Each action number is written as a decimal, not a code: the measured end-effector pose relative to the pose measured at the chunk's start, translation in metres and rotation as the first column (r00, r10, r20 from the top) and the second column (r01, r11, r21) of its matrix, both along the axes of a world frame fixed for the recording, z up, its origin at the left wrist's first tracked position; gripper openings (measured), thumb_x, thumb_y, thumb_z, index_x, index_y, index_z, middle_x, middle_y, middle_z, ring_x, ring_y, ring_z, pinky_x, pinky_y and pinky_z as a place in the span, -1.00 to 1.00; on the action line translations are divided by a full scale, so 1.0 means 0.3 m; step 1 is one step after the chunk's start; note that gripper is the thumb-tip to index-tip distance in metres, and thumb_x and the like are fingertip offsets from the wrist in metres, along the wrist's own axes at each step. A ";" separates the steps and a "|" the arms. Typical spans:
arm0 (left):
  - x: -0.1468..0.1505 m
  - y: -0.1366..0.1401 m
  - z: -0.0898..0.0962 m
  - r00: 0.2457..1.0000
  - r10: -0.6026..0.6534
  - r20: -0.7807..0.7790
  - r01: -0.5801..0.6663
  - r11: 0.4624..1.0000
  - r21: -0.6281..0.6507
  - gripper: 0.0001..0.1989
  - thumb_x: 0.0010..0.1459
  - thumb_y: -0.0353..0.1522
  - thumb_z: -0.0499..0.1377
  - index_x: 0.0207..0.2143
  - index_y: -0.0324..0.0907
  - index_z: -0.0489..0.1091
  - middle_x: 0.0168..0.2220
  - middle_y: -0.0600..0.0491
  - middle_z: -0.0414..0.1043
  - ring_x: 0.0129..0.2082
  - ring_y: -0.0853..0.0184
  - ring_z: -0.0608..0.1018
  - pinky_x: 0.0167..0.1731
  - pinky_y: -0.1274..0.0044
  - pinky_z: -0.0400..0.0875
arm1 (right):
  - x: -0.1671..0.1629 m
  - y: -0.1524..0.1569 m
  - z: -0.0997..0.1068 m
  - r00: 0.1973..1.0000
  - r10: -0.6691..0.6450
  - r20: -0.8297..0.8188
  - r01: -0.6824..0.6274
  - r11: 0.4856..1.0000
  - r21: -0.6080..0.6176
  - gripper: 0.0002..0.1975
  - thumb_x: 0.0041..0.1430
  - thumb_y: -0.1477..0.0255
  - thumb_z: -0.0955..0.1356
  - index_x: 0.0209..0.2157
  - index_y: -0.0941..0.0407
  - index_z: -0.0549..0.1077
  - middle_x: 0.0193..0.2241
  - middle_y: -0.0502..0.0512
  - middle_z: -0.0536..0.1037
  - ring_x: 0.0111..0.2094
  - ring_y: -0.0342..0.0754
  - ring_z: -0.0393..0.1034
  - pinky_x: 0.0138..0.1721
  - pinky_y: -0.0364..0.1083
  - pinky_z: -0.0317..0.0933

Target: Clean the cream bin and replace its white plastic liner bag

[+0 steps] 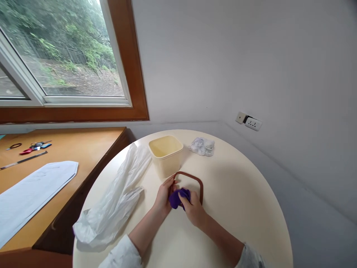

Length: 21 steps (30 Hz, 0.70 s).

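Note:
My left hand [165,194] is closed on the left side of a brown, rounded square frame [201,186], which looks like the rim of a bin. In my right hand [193,209] is a bunched purple cloth [179,197], pressed against the frame's near left part. My fingers and the cloth cover that part of the frame. Just beyond my hands stands a cream-coloured bin [169,163], upright with its top open.
A crumpled white plastic bag [111,208] lies along the round table's [237,208] left side. Clear crumpled plastic [203,146] sits at the back. On the wooden desk [92,145] at left are papers [36,190], keys [37,146] and a pen [23,160]. Walls bound the table behind and right.

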<state>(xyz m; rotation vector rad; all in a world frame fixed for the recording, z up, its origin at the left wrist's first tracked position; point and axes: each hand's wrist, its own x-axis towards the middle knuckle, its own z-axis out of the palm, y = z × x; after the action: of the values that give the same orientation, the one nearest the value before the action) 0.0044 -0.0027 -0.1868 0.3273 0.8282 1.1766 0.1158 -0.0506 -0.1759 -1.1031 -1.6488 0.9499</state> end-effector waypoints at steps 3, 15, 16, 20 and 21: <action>-0.002 0.006 -0.010 1.000 0.007 -0.007 -0.007 1.000 0.025 -0.79 0.02 -0.57 0.12 -0.25 -0.26 0.37 -0.57 0.16 0.31 -0.70 0.57 0.34 -0.72 0.72 0.26 | 0.038 -0.016 0.016 0.986 -0.053 0.161 0.043 0.997 0.066 -0.78 0.17 0.36 0.18 -0.32 0.14 0.39 -0.46 0.05 0.50 -0.42 -0.09 0.38 -0.37 -0.15 0.22; 0.000 -0.007 0.000 0.990 -0.103 -0.101 0.115 0.986 0.117 -0.74 0.10 -0.49 0.12 -0.11 -0.27 0.35 -0.46 0.02 0.40 -0.49 0.44 0.47 -0.40 0.59 0.46 | 0.145 -0.042 -0.028 0.491 -0.163 0.856 0.072 0.987 0.147 -0.80 -0.22 0.57 0.29 -0.43 0.12 0.39 -0.53 0.06 0.52 -0.48 -0.04 0.38 -0.35 -0.13 0.11; 0.000 -0.008 0.001 0.985 -0.120 -0.122 0.136 0.982 0.128 -0.72 0.11 -0.47 0.12 -0.09 -0.26 0.34 -0.43 0.01 0.41 -0.47 0.43 0.48 -0.35 0.56 0.46 | 0.168 -0.036 -0.017 0.460 -0.206 0.864 0.134 0.978 0.162 -0.79 -0.21 0.57 0.29 -0.41 0.12 0.39 -0.52 0.08 0.52 -0.47 -0.02 0.38 -0.35 -0.12 0.11; -0.004 -0.007 0.003 0.971 -0.164 -0.176 0.188 0.974 0.128 -0.77 0.10 -0.46 0.12 -0.15 -0.30 0.37 -0.43 -0.01 0.42 -0.46 0.42 0.48 -0.30 0.54 0.45 | 0.291 0.005 0.023 0.306 -0.326 0.894 0.381 0.903 0.199 -0.81 -0.06 0.53 0.27 -0.33 0.13 0.41 -0.48 0.16 0.53 -0.43 0.04 0.40 -0.38 -0.09 0.11; -0.005 -0.006 0.003 0.968 -0.170 -0.184 0.194 0.973 0.126 -0.79 0.10 -0.47 0.13 -0.17 -0.30 0.39 -0.44 0.00 0.42 -0.47 0.42 0.48 -0.31 0.55 0.45 | 0.324 0.015 0.027 0.278 -0.328 0.903 0.429 0.883 0.189 -0.83 -0.02 0.52 0.26 -0.32 0.14 0.41 -0.47 0.18 0.53 -0.43 0.05 0.40 -0.40 -0.09 0.11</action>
<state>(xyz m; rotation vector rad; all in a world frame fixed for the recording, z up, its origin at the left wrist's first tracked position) 0.0030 -0.0044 -0.1859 0.6189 0.8455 1.0469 0.2130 -0.0460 -0.1679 -2.2587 -1.9928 -0.0507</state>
